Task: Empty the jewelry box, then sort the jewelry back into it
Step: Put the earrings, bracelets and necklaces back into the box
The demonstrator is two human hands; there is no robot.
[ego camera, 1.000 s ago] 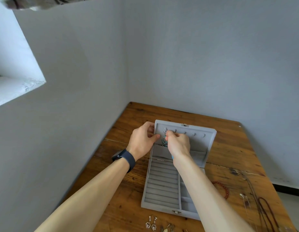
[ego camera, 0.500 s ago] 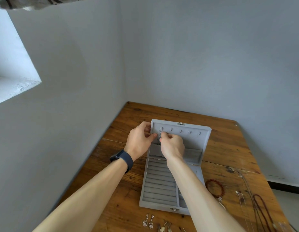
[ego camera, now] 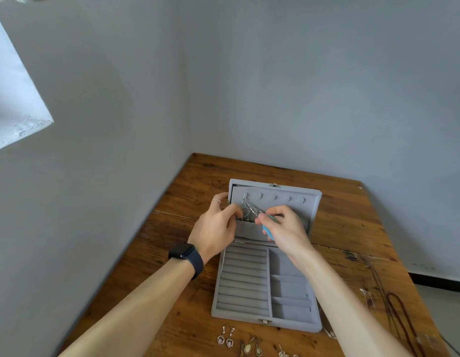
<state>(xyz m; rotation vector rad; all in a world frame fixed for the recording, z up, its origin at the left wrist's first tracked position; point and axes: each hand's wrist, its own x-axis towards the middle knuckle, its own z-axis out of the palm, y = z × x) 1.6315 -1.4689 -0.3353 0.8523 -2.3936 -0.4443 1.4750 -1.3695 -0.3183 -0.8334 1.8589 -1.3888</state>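
Observation:
A grey velvet jewelry box [ego camera: 243, 279] lies open on the wooden table [ego camera: 342, 217], its lid standing up at the back with a row of small hooks. A silver chain necklace [ego camera: 249, 210] with turquoise beads hangs from the leftmost hook. My left hand [ego camera: 216, 228] pinches the chain by the lid's pocket edge. My right hand [ego camera: 283, 229] grips the chain's other part and holds a turquoise pendant [ego camera: 267, 231] under its fingers. The ring rolls and side compartments of the tray look bare.
Several earrings [ego camera: 226, 338] lie along the table's near edge in front of the box. Dark cord necklaces [ego camera: 396, 305] and a thin chain lie at the right. Grey walls close the table's left and far sides.
My hands have dropped from the hooks toward the lid's pocket and drawn apart, with the chain now stretched between them. The turquoise pendant shows under my right hand.

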